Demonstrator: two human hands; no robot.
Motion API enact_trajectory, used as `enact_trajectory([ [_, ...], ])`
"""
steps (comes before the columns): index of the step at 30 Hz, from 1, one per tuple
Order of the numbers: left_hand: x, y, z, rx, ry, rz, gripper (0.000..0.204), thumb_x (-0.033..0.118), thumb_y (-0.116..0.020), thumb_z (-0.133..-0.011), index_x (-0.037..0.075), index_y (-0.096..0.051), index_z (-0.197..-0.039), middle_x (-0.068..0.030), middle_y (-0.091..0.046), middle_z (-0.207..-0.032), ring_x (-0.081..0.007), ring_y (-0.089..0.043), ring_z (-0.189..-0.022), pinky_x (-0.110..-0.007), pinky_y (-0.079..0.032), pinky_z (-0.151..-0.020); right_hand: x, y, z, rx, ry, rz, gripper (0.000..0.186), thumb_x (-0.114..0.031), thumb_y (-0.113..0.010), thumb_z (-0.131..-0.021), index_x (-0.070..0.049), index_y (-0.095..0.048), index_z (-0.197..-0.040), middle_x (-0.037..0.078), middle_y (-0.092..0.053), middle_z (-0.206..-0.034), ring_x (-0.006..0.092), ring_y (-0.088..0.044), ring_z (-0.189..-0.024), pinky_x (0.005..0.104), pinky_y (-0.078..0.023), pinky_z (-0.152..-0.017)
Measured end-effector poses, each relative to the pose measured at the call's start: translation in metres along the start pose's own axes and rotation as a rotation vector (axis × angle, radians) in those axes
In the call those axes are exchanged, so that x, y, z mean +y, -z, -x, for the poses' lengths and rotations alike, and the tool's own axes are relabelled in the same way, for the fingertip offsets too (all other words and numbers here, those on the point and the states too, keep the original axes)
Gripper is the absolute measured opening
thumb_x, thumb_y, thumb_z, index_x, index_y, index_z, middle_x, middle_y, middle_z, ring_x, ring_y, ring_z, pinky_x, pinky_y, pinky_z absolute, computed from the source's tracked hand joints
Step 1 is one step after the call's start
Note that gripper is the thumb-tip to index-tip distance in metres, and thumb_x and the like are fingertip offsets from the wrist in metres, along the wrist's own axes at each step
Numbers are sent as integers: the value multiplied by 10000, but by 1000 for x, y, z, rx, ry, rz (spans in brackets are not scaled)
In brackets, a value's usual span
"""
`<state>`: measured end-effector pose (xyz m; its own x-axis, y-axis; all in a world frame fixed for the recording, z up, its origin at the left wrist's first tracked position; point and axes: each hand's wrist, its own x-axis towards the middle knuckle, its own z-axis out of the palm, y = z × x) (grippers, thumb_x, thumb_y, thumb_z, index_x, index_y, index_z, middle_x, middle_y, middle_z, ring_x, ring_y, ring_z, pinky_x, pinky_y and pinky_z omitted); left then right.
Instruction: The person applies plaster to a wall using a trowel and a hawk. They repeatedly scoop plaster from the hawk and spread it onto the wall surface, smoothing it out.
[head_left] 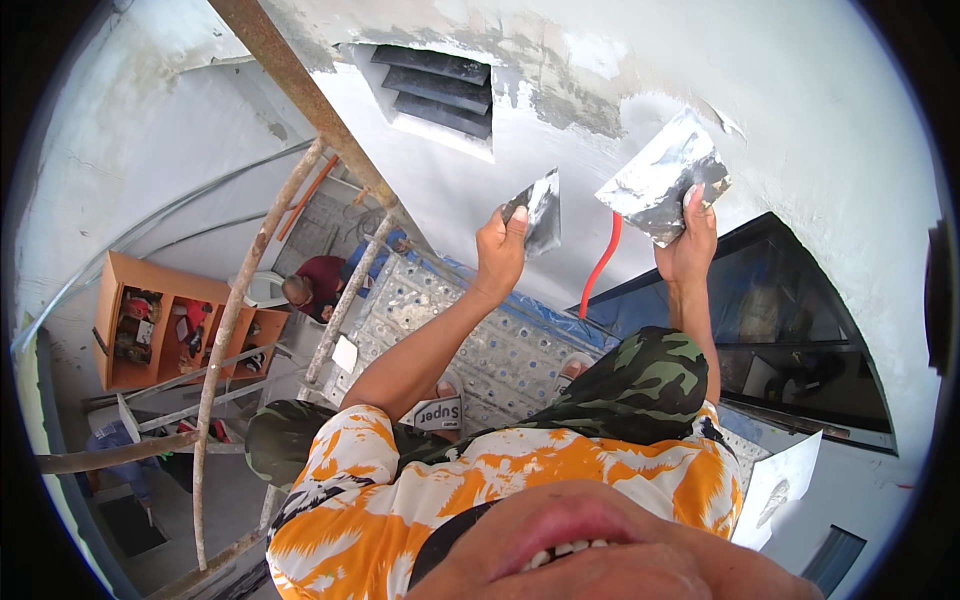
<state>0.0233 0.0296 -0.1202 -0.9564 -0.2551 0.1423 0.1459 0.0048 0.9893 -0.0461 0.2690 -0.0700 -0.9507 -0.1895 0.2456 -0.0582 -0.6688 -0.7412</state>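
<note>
left hand (498, 250) – grips small trowel (541, 212) | right hand (690, 243) – holds plaster-smeared hawk (662, 177) | white wall (800, 130) just behind

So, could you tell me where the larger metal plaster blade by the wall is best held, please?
Probably by its lower edge, coming from below, as the right hand does now. The larger blade is a flat sheet tilted against the white wall, its upper face smeared with plaster, so only the bottom edge is free. The left hand holds the smaller blade likewise.
</note>
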Motion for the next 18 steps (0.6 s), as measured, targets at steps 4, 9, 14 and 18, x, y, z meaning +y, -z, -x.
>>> enact_trajectory([
  [4, 5, -11, -12, 236, 624, 871, 272, 177, -467, -1057, 2, -546, -1250, -123, -665, -1115, -210, -690, -955, -364, -599, -818, 15, -33, 12, -549, 338, 599, 411, -213, -546, -1059, -57, -509, -1437, 132, -609, -1272, 255, -574, -1200, 365, -443, -1009],
  [9, 40, 25, -29, 223, 678, 933, 302, 178, -456, -1049, -25, -567, -1244, -142, -672, -1125, -237, -694, -993, -395, -599, -862, -1, -35, -4, -760, 364, 1373, 580, 104, -602, -853, -165, -625, -1367, 156, -612, -1262, 359, -581, -1160, 406, -482, -989],
  [14, 68, 44, -33, 312, 310, 810, 259, 154, -524, -1021, -36, -591, -1183, -122, -684, -1064, -223, -703, -918, -375, -599, -830, -24, -37, -15, -600, 391, 1560, 596, 164, -580, -791, -177, -704, -1264, 123, -659, -1225, 332, -607, -1141, 410, -503, -964],
  [18, 74, 36, -27, 285, 138, 581, 194, 106, -571, -986, -30, -602, -1121, -97, -679, -1000, -174, -679, -839, -318, -565, -730, -38, -80, -12, -828, 500, 1594, 630, 179, -584, -760, -193, -718, -1250, 81, -657, -1267, 318, -606, -1162, 399, -496, -978],
])
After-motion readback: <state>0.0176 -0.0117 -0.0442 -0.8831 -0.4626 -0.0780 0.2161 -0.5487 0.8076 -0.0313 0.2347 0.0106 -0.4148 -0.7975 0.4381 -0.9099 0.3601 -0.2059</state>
